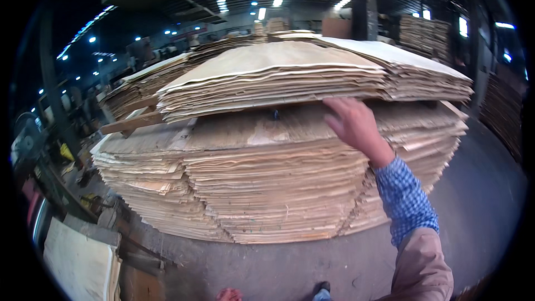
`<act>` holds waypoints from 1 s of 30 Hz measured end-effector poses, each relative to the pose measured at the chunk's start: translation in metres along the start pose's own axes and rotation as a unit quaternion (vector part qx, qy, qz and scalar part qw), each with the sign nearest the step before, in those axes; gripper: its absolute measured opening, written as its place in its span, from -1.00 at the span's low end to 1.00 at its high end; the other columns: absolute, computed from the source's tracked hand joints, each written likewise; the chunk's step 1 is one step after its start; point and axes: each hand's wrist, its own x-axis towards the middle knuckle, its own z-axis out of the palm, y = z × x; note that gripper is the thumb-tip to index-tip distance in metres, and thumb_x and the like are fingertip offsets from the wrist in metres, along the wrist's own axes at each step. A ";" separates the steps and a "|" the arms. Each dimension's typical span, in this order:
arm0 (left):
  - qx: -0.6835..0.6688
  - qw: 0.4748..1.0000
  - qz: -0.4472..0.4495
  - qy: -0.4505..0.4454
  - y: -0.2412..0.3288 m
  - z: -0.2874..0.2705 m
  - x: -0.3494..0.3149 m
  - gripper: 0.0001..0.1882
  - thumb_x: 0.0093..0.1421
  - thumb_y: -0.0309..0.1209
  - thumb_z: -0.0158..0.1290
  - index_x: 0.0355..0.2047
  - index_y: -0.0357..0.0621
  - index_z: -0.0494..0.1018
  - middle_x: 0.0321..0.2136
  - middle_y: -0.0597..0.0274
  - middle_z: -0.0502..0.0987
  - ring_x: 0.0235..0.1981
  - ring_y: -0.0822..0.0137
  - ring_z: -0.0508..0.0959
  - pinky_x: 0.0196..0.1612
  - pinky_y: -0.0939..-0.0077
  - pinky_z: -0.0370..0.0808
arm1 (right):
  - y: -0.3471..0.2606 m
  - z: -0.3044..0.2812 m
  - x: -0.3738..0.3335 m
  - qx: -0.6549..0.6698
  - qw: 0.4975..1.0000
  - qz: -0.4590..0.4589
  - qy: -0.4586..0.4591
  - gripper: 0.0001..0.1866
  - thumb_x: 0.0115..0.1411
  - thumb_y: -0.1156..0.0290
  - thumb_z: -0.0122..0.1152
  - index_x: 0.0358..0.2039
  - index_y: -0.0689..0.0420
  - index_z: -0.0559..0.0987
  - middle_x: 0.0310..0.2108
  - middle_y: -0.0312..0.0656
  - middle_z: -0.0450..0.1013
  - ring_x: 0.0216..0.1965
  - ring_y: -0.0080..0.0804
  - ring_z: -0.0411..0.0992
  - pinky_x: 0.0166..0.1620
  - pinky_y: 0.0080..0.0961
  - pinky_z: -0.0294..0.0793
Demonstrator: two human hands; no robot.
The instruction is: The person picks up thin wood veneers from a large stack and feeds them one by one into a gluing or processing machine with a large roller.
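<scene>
My right hand (354, 125) reaches forward over a large lower stack of wood veneer sheets (278, 189). Its fingers are stretched out, somewhat blurred, and hold nothing I can see. The fingertips are close to the front edge of an upper stack of veneer sheets (273, 86); whether they touch it I cannot tell. A small reddish shape (228, 294) is cut off by the lower edge and may be my left hand; no fingers can be made out on it.
A wooden bar (131, 124) sticks out at left between the two stacks. Pale sheets (78, 256) lean at the lower left, near a fan (25, 140). More veneer (426, 36) is piled beyond a dark pillar (366, 0). Grey floor (473, 200) runs along the right.
</scene>
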 end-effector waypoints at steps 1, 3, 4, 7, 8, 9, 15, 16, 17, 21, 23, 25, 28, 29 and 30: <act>-0.021 1.000 0.008 -0.015 -0.011 0.026 -0.002 -0.74 0.29 -0.14 -0.03 -0.16 0.00 0.41 -0.30 0.29 0.55 -0.35 0.35 0.53 -0.38 0.46 0.48 | 0.010 0.004 0.034 -0.007 1.000 -0.001 -0.009 -0.59 0.04 0.32 0.25 -0.07 0.11 0.51 -0.13 -0.06 0.50 -0.11 -0.10 0.46 -0.08 -0.26 0.45; 0.023 0.998 -0.007 0.049 -0.008 0.076 -0.014 -0.72 0.29 -0.13 -0.03 -0.14 -0.01 0.41 -0.30 0.26 0.56 -0.36 0.35 0.54 -0.38 0.48 0.48 | 0.041 0.023 0.075 -0.011 1.000 -0.016 0.007 -0.61 0.03 0.39 0.20 -0.07 0.12 0.51 -0.11 -0.08 0.48 -0.06 -0.11 0.43 -0.02 -0.25 0.42; 0.038 0.996 -0.020 0.082 -0.007 0.105 -0.023 -0.71 0.28 -0.13 -0.03 -0.13 -0.02 0.41 -0.30 0.25 0.56 -0.36 0.35 0.55 -0.38 0.49 0.48 | 0.059 0.047 0.094 -0.007 0.998 -0.047 0.030 -0.63 0.03 0.41 0.17 -0.09 0.11 0.51 -0.13 -0.09 0.49 -0.07 -0.10 0.44 -0.03 -0.24 0.42; -0.007 0.984 0.017 0.177 0.000 0.158 -0.049 -0.71 0.25 -0.17 0.03 -0.13 -0.07 0.42 -0.28 0.22 0.55 -0.37 0.33 0.56 -0.45 0.56 0.47 | 0.084 0.105 0.131 0.006 0.995 -0.104 0.004 -0.63 0.01 0.44 0.08 -0.10 0.12 0.51 -0.13 -0.08 0.49 -0.08 -0.09 0.45 -0.03 -0.22 0.42; -0.025 0.979 0.038 0.200 0.003 0.161 -0.050 -0.72 0.25 -0.19 0.04 -0.14 -0.08 0.43 -0.28 0.21 0.55 -0.37 0.33 0.56 -0.46 0.57 0.46 | 0.079 0.111 0.142 0.015 0.993 -0.114 -0.013 -0.62 0.01 0.45 0.06 -0.10 0.12 0.51 -0.12 -0.08 0.49 -0.08 -0.09 0.45 -0.02 -0.22 0.42; -0.062 0.971 0.048 0.225 0.001 0.163 -0.047 -0.75 0.23 -0.24 0.07 -0.18 -0.11 0.44 -0.31 0.21 0.55 -0.40 0.34 0.55 -0.52 0.57 0.44 | 0.077 0.113 0.151 0.025 0.992 -0.088 -0.092 -0.59 -0.01 0.43 0.05 -0.09 0.13 0.51 -0.12 -0.07 0.49 -0.10 -0.09 0.47 -0.03 -0.24 0.43; -0.028 0.984 0.059 0.168 0.005 0.139 0.031 -0.79 0.26 -0.27 0.02 -0.22 -0.12 0.44 -0.33 0.18 0.54 -0.47 0.43 0.52 -0.56 0.59 0.40 | 0.064 0.131 0.157 0.009 0.987 -0.122 -0.105 -0.56 0.03 0.31 0.11 -0.03 0.12 0.48 -0.11 -0.04 0.49 -0.13 -0.09 0.48 -0.08 -0.23 0.47; 0.033 0.989 0.068 0.131 0.021 0.141 0.057 -0.77 0.28 -0.25 0.00 -0.17 -0.12 0.43 -0.28 0.17 0.54 -0.41 0.40 0.53 -0.50 0.57 0.44 | 0.061 0.128 0.161 -0.005 0.987 -0.111 -0.115 -0.54 0.05 0.29 0.12 -0.01 0.11 0.47 -0.08 -0.04 0.48 -0.10 -0.10 0.47 -0.07 -0.23 0.47; 0.094 0.989 0.074 0.092 0.042 0.152 0.077 -0.74 0.30 -0.24 -0.02 -0.11 -0.12 0.42 -0.23 0.16 0.54 -0.34 0.38 0.55 -0.45 0.54 0.48 | 0.060 0.129 0.164 -0.025 0.985 -0.104 -0.138 -0.52 0.10 0.16 0.15 0.01 0.09 0.46 -0.10 -0.05 0.49 -0.16 -0.12 0.50 -0.12 -0.24 0.49; 0.012 0.984 0.174 0.035 0.177 0.301 0.121 -0.70 0.31 -0.30 -0.07 -0.04 -0.20 0.35 -0.28 0.08 0.55 -0.29 0.22 0.60 -0.37 0.43 0.54 | 0.054 0.127 0.174 -0.030 0.984 -0.103 -0.139 -0.59 0.12 0.14 0.16 -0.05 0.06 0.52 -0.18 -0.11 0.53 -0.27 -0.15 0.52 -0.21 -0.25 0.50; 0.046 0.967 0.243 -0.052 0.237 0.356 0.129 -0.66 0.32 -0.27 -0.08 -0.03 -0.27 0.34 -0.25 0.03 0.55 -0.26 0.19 0.60 -0.31 0.39 0.55 | 0.065 0.117 0.182 0.012 0.987 -0.121 -0.108 -0.63 0.14 0.15 0.15 -0.09 0.04 0.56 -0.23 -0.14 0.55 -0.32 -0.20 0.54 -0.26 -0.27 0.51; 0.022 0.946 0.282 -0.157 0.291 0.392 0.140 -0.60 0.32 -0.28 -0.08 0.03 -0.35 0.29 -0.19 -0.05 0.53 -0.20 0.12 0.59 -0.22 0.33 0.56 | 0.064 0.108 0.200 -0.040 0.986 -0.131 -0.090 -0.67 0.17 0.16 0.15 -0.11 0.02 0.58 -0.26 -0.16 0.56 -0.35 -0.22 0.54 -0.29 -0.29 0.50; -0.023 0.872 0.350 -0.341 0.376 0.449 0.134 -0.54 0.32 -0.24 -0.12 0.09 -0.33 0.25 -0.07 -0.15 0.49 -0.07 0.01 0.54 -0.14 0.29 0.58 | 0.071 0.097 0.226 -0.091 0.988 -0.121 -0.038 -0.71 0.20 0.16 0.13 -0.13 0.01 0.57 -0.33 -0.19 0.56 -0.41 -0.22 0.53 -0.34 -0.33 0.50; -0.055 0.849 0.362 -0.381 0.401 0.469 0.133 -0.53 0.34 -0.18 -0.15 0.10 -0.30 0.25 -0.04 -0.16 0.47 -0.04 -0.01 0.52 -0.16 0.30 0.59 | 0.074 0.096 0.233 -0.093 0.988 -0.125 -0.009 -0.72 0.20 0.17 0.13 -0.14 0.00 0.57 -0.33 -0.19 0.56 -0.42 -0.22 0.53 -0.35 -0.32 0.50; -0.097 0.823 0.351 -0.437 0.427 0.483 0.135 -0.40 0.33 -0.10 -0.17 0.18 -0.36 0.15 0.06 -0.23 0.38 0.03 -0.05 0.47 -0.10 0.25 0.58 | 0.078 0.095 0.238 -0.096 0.987 -0.128 0.021 -0.73 0.20 0.18 0.14 -0.14 0.00 0.56 -0.34 -0.18 0.56 -0.42 -0.22 0.53 -0.35 -0.32 0.50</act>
